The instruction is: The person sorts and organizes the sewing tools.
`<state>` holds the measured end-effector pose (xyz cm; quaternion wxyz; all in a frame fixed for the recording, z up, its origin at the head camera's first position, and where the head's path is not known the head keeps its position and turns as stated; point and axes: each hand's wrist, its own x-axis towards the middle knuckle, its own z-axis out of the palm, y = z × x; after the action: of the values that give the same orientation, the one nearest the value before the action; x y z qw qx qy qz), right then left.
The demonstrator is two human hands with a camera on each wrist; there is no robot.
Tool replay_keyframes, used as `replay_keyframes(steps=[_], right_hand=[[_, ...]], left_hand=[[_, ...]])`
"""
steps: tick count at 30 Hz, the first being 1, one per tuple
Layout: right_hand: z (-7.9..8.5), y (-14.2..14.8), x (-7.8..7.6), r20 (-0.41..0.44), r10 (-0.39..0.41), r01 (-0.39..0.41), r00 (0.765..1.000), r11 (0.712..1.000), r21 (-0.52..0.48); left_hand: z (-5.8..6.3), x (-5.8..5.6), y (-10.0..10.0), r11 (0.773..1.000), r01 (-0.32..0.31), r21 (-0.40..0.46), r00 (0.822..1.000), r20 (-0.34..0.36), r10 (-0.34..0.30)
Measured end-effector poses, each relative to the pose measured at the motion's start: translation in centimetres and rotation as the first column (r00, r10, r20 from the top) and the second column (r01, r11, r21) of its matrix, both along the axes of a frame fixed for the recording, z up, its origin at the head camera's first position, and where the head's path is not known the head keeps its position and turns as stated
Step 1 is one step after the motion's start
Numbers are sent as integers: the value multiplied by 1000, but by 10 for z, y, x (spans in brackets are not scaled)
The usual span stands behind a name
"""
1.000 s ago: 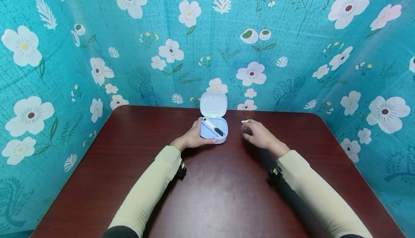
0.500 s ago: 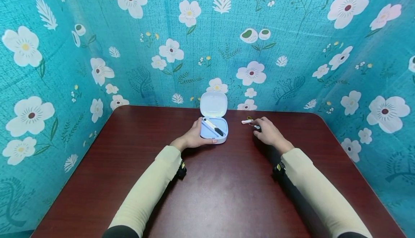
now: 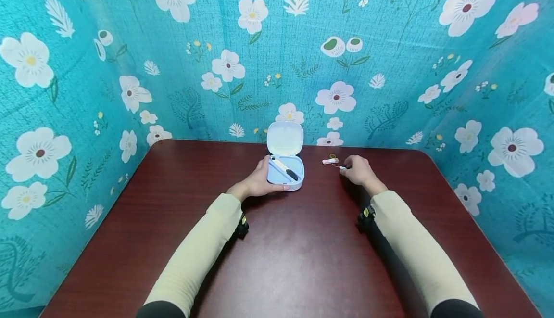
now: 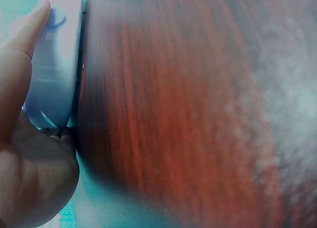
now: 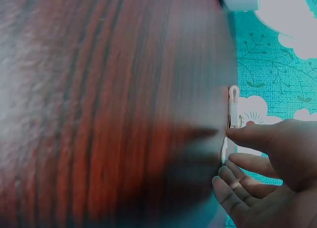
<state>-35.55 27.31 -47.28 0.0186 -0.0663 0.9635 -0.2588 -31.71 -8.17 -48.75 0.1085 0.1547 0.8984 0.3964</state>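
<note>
In the head view my left hand (image 3: pixel 257 179) grips the near left side of a light blue hinged case (image 3: pixel 295 187), its lid standing up. Across the case lies a slim white tool with a black end (image 3: pixel 285 169). The left wrist view has my thumb on the case's front wall (image 4: pixel 54 69). My right hand (image 3: pixel 360 170) pinches a small white piece (image 3: pixel 343 167) with a dark part at the table; the fingertips partly cover it. A thin cord seems to lead from it to a white folded strap-like item (image 3: pixel 330 161), also in the right wrist view (image 5: pixel 234 102).
A thin gold-coloured ring (image 3: pixel 332 156) lies just behind the white strap-like item. The dark red wooden table (image 3: pixel 277 250) ends at a blue flowered curtain (image 3: pixel 259 82) along the back and both sides.
My right hand has moved right, off the white strap-like item, and its fingers have closed on the small white piece. My left hand stays on the case.
</note>
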Motion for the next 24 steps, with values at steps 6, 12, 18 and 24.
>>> replay_keyframes(steps=[6, 12, 18, 24], right_hand=[[-2, -4, -6, 12, -72, 72, 997, 997, -19], [0, -7, -5, 42, -79, 80, 996, 996, -32], [6, -9, -1, 78, -33, 36, 996, 999, -32], [4, -9, 5, 68, 3, 0, 998, 999, -36]], left_hand=[[3, 1, -1, 1000, 1, 6, 1000, 10, -1], [4, 1, -1, 1000, 5, 12, 1000, 11, -6], [4, -1, -2, 1000, 5, -1, 1000, 1, -5], [2, -1, -2, 1000, 1, -1, 1000, 11, -1]])
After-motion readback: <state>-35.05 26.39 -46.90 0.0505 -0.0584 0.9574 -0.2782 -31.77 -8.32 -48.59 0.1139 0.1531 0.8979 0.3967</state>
